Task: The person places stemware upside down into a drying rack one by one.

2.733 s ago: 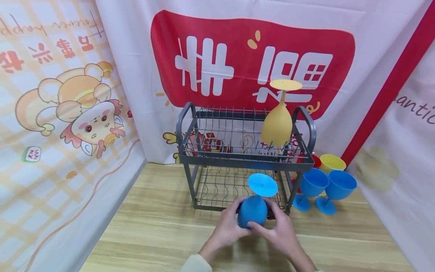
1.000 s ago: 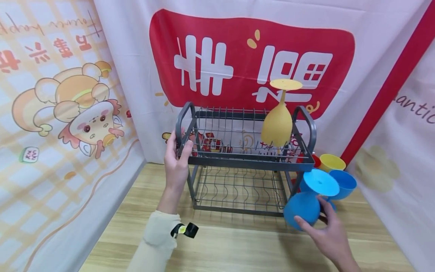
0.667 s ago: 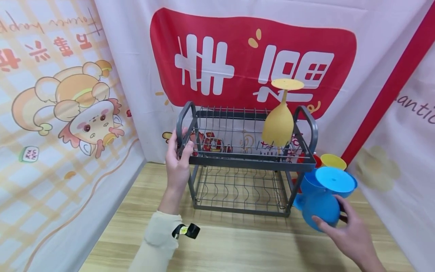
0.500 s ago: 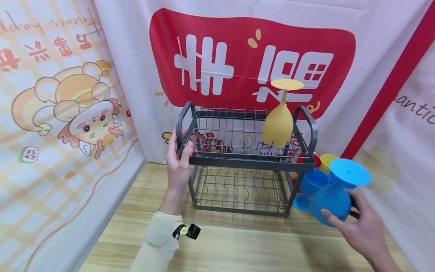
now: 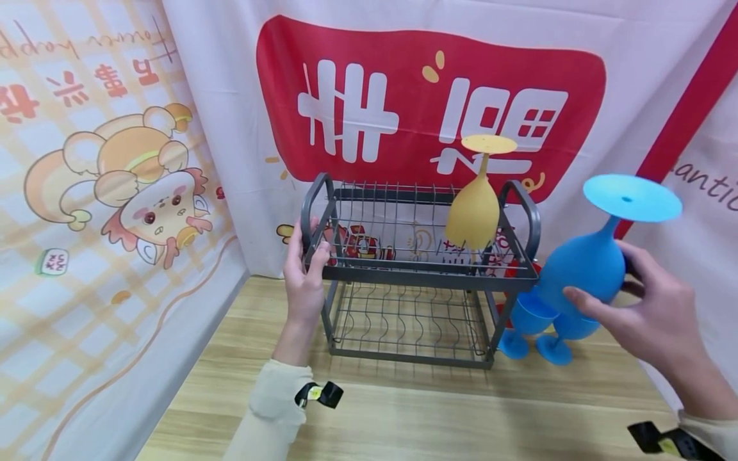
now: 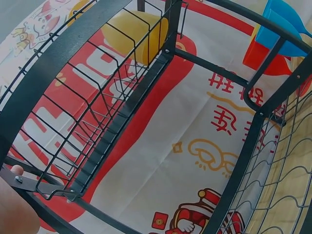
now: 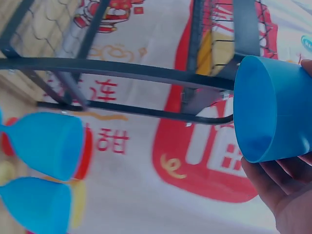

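Note:
My right hand (image 5: 651,307) grips a blue plastic goblet (image 5: 588,269) by its bowl, upside down with the foot on top, raised beside the rack's right end. In the right wrist view the goblet's open mouth (image 7: 254,109) faces the rack and fingers (image 7: 268,187) wrap its side. My left hand (image 5: 303,275) holds the left end of the dark grey two-tier dish rack (image 5: 426,275), thumb at the front of the upper tier. A yellow goblet (image 5: 474,211) stands inverted at the upper tier's right end.
Two blue goblets (image 5: 533,315) stand upright on the wooden table (image 5: 403,416) right of the rack, with red and yellow ones partly hidden behind. The lower tier (image 5: 403,320) is bare wire. A printed cloth (image 5: 242,128) hangs behind the rack.
Both hands held the blue goblet low in front at first. The left hand then took the rack's left end, while the right carried the goblet rightward, then upward. The yellow goblet stayed put.

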Motion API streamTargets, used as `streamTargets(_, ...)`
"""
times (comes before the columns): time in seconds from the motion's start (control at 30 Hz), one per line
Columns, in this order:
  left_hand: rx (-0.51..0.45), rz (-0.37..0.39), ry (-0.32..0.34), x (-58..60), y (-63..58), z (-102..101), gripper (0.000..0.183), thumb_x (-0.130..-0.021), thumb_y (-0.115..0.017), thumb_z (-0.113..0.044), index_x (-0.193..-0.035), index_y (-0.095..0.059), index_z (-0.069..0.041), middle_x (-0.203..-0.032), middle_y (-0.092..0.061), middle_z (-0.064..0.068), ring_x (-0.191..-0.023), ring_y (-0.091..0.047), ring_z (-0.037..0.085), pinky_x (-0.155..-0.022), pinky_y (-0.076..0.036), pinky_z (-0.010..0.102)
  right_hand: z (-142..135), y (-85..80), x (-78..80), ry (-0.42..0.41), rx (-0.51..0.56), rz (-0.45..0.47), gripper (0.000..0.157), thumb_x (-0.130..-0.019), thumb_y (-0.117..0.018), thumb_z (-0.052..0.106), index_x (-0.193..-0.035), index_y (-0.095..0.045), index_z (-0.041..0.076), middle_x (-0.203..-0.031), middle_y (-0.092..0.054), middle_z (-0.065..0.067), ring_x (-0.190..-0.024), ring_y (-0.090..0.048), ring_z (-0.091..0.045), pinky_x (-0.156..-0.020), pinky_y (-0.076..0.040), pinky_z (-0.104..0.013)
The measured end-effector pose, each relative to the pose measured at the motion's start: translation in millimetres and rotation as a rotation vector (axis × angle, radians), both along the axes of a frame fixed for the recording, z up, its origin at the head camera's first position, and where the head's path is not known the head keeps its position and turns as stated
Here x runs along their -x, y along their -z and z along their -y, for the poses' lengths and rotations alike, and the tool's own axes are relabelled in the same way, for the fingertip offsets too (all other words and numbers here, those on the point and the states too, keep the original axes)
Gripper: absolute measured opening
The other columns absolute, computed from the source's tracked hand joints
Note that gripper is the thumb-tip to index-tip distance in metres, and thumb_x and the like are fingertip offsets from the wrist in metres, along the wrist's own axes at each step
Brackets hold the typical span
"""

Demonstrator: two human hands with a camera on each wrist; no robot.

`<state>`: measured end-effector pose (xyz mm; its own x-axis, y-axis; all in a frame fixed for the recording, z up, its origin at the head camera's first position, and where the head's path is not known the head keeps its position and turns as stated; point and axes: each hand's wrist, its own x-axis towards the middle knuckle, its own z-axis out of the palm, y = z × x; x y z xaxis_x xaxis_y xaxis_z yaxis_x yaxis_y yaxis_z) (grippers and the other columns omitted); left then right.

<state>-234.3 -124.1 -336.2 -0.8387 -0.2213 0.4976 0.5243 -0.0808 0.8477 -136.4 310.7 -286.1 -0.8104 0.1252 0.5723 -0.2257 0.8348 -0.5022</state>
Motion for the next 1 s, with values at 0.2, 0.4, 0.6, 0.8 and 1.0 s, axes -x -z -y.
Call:
streamTargets(0.2, -0.008, -0.004, 0.000, 0.0, -0.4, -1, 0.060, -0.108, -0.056, -0.020, -0.165, -0.037, -0.021, -0.160, -0.055, -0.010, -0.155, -0.044, 0.024, -0.128, -0.038, 0.049, 11, -31.9, 6.6, -0.024, -0.060, -0.079, 0.096, -0.074, -0.094, 0.016, -0.157, -0.047, 0.005, -0.146, -0.058, -0.033, -0.118, -0.058, -0.064, -0.087, -0.046, -0.085)
streamTargets(0.4, -0.010, -0.021, 0.001, 0.3, 0.4, -2, 0.059, -0.107, -0.056, -0.018, -0.164, -0.038, -0.020, -0.164, -0.051, 0.003, -0.154, -0.046, 0.026, -0.126, -0.039, 0.050, 29, -51.9, 13.8, -0.069, -0.079, -0.123, 0.100, -0.071, -0.097, 0.019, -0.158, -0.048, 0.011, -0.148, -0.060, -0.027, -0.120, -0.060, -0.058, -0.089, -0.049, -0.083)
streamTargets(0.6, -0.025, -0.035, 0.011, 0.9, 2.2, -3, 0.059, -0.107, -0.055, -0.015, -0.163, -0.039, -0.021, -0.160, -0.054, -0.001, -0.148, -0.049, 0.027, -0.119, -0.043, 0.042, 52, -65.1, 29.4, -0.150, -0.076, -0.161, 0.098, -0.072, -0.098, 0.023, -0.157, -0.050, 0.016, -0.150, -0.061, -0.020, -0.123, -0.063, -0.053, -0.089, -0.053, -0.080)
streamTargets(0.8, -0.007, -0.028, -0.010, 0.5, 2.4, -5, 0.057, -0.107, -0.055, -0.017, -0.162, -0.040, -0.022, -0.155, -0.057, -0.010, -0.141, -0.053, 0.015, -0.118, -0.042, 0.043, 79, -69.3, 48.7, -0.236, -0.030, -0.176, 0.090, -0.077, -0.095, 0.023, -0.155, -0.051, 0.012, -0.148, -0.063, -0.018, -0.126, -0.064, -0.049, -0.093, -0.056, -0.074)
streamTargets(1.0, 0.001, -0.022, -0.027, 0.8, 1.6, -4, 0.055, -0.108, -0.055, -0.019, -0.161, -0.042, -0.025, -0.160, -0.053, 0.004, -0.137, -0.054, 0.014, -0.117, -0.043, 0.045, 114, -72.0, 64.6, -0.308, 0.000, -0.164, 0.087, -0.080, -0.092, 0.028, -0.154, -0.051, 0.011, -0.149, -0.062, -0.015, -0.128, -0.064, -0.043, -0.096, -0.058, -0.069)
